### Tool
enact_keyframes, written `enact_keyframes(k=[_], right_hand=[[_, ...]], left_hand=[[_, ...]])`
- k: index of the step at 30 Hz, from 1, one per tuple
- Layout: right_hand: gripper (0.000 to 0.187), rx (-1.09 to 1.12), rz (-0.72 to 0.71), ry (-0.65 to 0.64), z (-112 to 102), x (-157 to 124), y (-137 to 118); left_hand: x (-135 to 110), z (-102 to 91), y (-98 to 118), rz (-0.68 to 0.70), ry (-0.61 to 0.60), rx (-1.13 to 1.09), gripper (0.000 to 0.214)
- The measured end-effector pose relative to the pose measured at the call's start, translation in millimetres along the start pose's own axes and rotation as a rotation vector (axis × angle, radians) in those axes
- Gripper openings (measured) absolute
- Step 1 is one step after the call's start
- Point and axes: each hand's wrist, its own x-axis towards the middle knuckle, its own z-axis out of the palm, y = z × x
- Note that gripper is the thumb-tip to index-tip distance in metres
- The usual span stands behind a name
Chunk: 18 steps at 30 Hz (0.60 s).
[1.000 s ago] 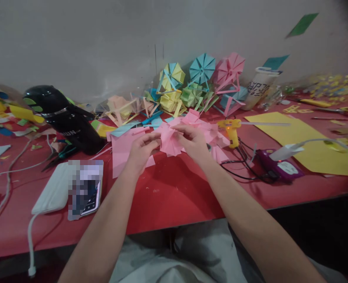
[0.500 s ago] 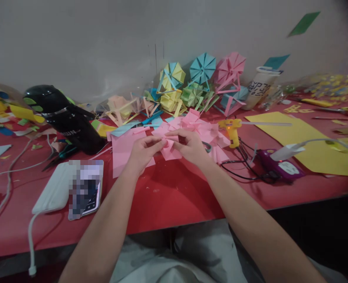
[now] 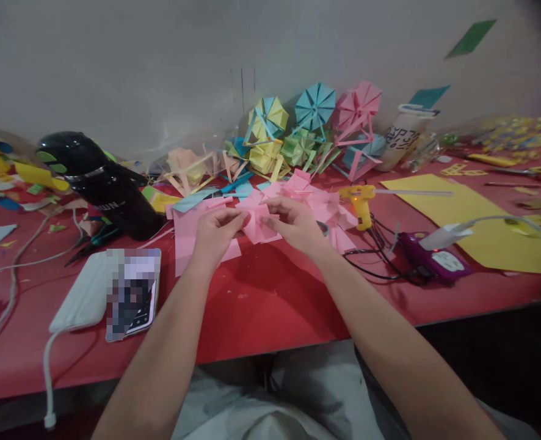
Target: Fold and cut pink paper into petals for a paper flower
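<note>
Pink paper (image 3: 256,226), one folded piece, is pinched in the nearly closed fingers of the left hand (image 3: 216,233) and right hand (image 3: 298,227), inward from the front edge of the table (image 3: 270,305). Shaping its folds seems the step in hand, the next move calling for light, even pressure. One phone (image 3: 135,299) lies left, one glue gun (image 3: 363,212) right, three upper wheels (image 3: 315,107) at the back edge.

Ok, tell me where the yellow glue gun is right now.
In the head view, the yellow glue gun is right of centre, between the heap of pink papers and the large yellow sheet.
</note>
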Motion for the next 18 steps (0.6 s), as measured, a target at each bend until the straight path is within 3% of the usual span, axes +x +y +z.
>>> enact_keyframes(k=[8, 11, 16, 18], right_hand=[[0.026, -0.132, -0.04, -0.005, -1, -1, -3], [0.027, -0.139, -0.023, 0.004, 1, -2, -5], [0.03, -0.19, -0.096, 0.222, 3, -5, -13], [0.036, -0.228, -0.102, 0.187, 5, -7, -18]], left_hand=[[-6, 4.6, 9, 0.043, -0.083, 0.092, 0.021], [-6, 5.0, 9, 0.037, -0.037, 0.108, 0.018], [-3, 3.6, 6, 0.094, 0.098, 0.197, 0.009], [-3, 3.9, 5, 0.118, 0.145, 0.226, 0.009]])
